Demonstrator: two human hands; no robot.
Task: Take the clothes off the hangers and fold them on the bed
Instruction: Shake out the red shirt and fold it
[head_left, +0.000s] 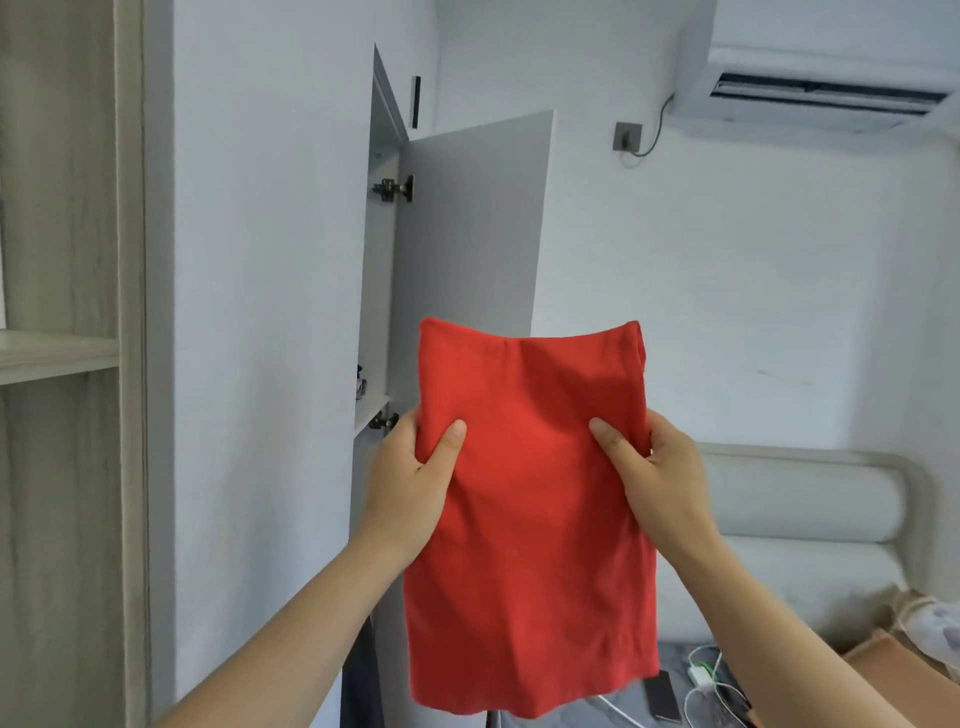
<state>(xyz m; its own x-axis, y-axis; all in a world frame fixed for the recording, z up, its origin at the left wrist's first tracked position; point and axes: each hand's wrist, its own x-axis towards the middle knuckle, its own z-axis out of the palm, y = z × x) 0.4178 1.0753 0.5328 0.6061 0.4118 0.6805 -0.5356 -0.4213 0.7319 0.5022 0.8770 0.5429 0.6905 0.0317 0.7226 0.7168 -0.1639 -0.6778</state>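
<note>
- A grey cupboard door stood open straight ahead, swung out from a tall white cabinet — its upper metal hinge showed plainly.
- An air conditioner hung high on the right wall, with a thin cord running down to a grey wall socket.
- A pale wooden shelf sat at the far left.
- Low on the right lay a dark phone, just beside a white charger with tangled cables — and a brown cardboard box stood near them.
</note>
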